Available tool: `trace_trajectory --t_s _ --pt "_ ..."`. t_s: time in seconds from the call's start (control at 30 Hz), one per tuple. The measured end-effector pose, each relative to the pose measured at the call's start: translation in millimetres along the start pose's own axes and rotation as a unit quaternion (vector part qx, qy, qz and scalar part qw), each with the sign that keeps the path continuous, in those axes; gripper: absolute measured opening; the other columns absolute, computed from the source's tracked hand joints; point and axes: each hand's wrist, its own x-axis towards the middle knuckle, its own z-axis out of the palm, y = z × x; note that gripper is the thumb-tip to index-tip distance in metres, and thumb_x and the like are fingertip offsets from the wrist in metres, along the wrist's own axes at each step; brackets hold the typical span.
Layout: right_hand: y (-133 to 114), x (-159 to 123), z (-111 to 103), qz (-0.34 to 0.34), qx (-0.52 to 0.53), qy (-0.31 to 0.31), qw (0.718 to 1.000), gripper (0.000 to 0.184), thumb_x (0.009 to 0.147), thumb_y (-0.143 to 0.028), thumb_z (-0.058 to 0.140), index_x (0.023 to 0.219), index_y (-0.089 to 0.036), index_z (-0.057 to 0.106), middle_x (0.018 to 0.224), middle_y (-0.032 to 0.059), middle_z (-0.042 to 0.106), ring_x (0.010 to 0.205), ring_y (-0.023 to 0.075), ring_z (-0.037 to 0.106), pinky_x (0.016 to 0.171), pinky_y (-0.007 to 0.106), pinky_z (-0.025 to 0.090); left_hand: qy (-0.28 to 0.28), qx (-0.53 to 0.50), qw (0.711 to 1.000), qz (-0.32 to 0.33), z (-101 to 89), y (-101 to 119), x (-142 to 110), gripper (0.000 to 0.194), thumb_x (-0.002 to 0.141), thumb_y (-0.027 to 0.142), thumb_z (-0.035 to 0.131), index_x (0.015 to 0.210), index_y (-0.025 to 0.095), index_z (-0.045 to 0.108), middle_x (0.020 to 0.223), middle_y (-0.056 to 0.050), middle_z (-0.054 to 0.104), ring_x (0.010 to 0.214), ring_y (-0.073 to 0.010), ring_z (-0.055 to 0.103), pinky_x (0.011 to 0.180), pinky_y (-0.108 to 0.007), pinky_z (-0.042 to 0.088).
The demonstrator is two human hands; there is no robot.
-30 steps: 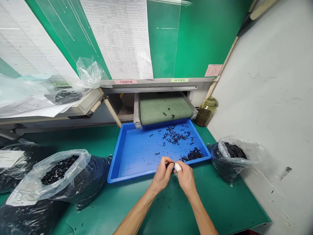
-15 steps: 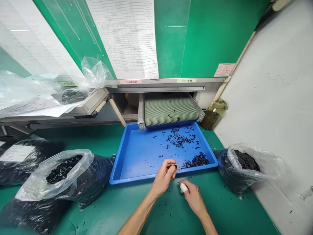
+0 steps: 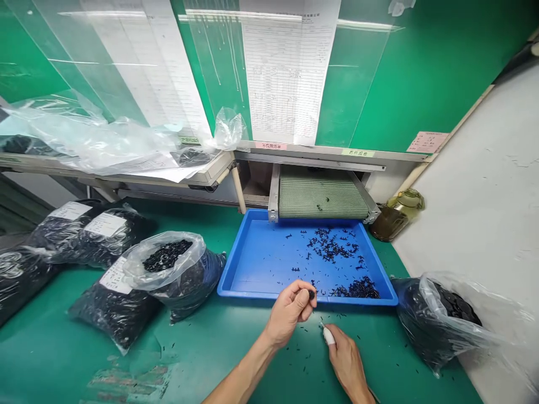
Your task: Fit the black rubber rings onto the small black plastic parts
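My left hand is closed on a small round black part, pinched between thumb and fingers just over the near rim of the blue tray. To its right and a little lower, my right hand is closed too, with a white cover on one digit. A tiny tip shows at its fingers, but what it holds is too small to make out. The two hands are apart. Many small black pieces lie scattered in the tray, with a denser pile in its near right corner.
A green conveyor belt ends above the tray's far side. An open bag of black parts stands left, with closed bags beside it. Another open bag is at right. A yellowish jug stands by the wall.
The view has swung left, so the tray and bags appear further right. My left hand has turned the black part slightly. My right hand stays low beside it.
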Motion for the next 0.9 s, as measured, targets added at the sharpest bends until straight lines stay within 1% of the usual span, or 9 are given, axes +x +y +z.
trace_trajectory --t_s 0.13,0.23,0.47,0.63,0.7,0.77,0.87,0.9 --pt "-1.0 -3.6 3.3 -0.021 -0.028 0.056 0.998 0.037 0.09 -0.027 0.031 0.101 -0.021 0.066 0.099 0.0076 0.072 0.083 0.0202 0.069 0.068 0.028 0.054 0.001 -0.019 1.0 0.012 2.1 6.9 -14.4 0.036 0.078 0.046 0.065 0.088 0.013 0.058 0.066 0.0 0.057 0.043 -0.0023 0.036 0.043 -0.02 0.019" --pt "-1.3 -6.3 7.1 -0.031 -0.056 0.081 0.995 0.036 0.09 -0.026 0.031 0.103 -0.021 0.064 0.099 0.0067 0.072 0.081 0.0194 0.07 0.064 0.027 0.054 -0.009 -0.027 0.999 0.014 4.4 12.3 -22.9 0.035 0.077 0.045 0.067 0.087 0.013 0.058 0.065 0.0 0.058 0.042 -0.0024 0.037 0.043 -0.02 0.021" --pt "-0.1 -8.7 13.6 -0.049 -0.112 0.109 0.987 0.036 0.088 -0.019 0.031 0.103 -0.022 0.063 0.1 0.0055 0.071 0.078 0.0176 0.069 0.061 0.025 0.053 -0.037 -0.037 0.998 0.028 9.1 20.0 -31.4 0.033 0.079 0.045 0.065 0.088 0.014 0.061 0.065 0.0 0.059 0.042 -0.0018 0.038 0.042 -0.019 0.022" --pt "-1.1 -6.6 12.9 -0.045 -0.118 0.121 0.985 0.036 0.089 -0.022 0.031 0.102 -0.022 0.064 0.099 0.0053 0.072 0.076 0.0175 0.069 0.059 0.025 0.053 -0.039 -0.044 0.998 0.026 7.3 19.4 -30.0 0.031 0.08 0.043 0.064 0.089 0.013 0.062 0.067 -0.001 0.059 0.042 -0.0015 0.038 0.043 -0.02 0.022" --pt "2.0 -7.9 13.4 -0.039 -0.111 0.117 0.986 0.037 0.089 -0.024 0.03 0.102 -0.023 0.065 0.098 0.0048 0.072 0.075 0.0182 0.069 0.059 0.026 0.053 -0.033 -0.046 0.998 0.021 7.2 18.8 -28.8 0.031 0.081 0.042 0.064 0.09 0.013 0.062 0.068 -0.001 0.059 0.043 -0.0016 0.039 0.043 -0.02 0.022" --pt "8.7 -13.2 15.9 -0.027 -0.101 0.096 0.99 0.037 0.089 -0.026 0.031 0.104 -0.024 0.065 0.099 0.0048 0.072 0.078 0.02 0.069 0.06 0.028 0.054 -0.013 -0.049 0.999 0.016 8.6 18.6 -28.3 0.032 0.079 0.043 0.065 0.09 0.013 0.061 0.068 -0.002 0.059 0.043 -0.0019 0.039 0.042 -0.02 0.021" --pt "24.1 -23.4 22.6 -0.005 -0.076 0.05 0.996 0.035 0.088 -0.029 0.036 0.108 -0.024 0.065 0.109 0.0072 0.069 0.088 0.022 0.068 0.066 0.028 0.055 0.026 -0.064 0.997 0.019 9.1 22.0 -27.8 0.038 0.076 0.047 0.067 0.088 0.013 0.06 0.067 -0.002 0.059 0.041 -0.0019 0.037 0.04 -0.021 0.019" --pt "29.5 -24.8 24.9 0.012 -0.069 0.047 0.996 0.034 0.09 -0.03 0.036 0.108 -0.026 0.065 0.112 0.0076 0.067 0.091 0.0214 0.067 0.068 0.028 0.054 0.041 -0.073 0.996 0.021 7.1 25.2 -27.3 0.039 0.074 0.048 0.068 0.087 0.013 0.059 0.066 -0.001 0.058 0.039 -0.0016 0.035 0.04 -0.021 0.018"
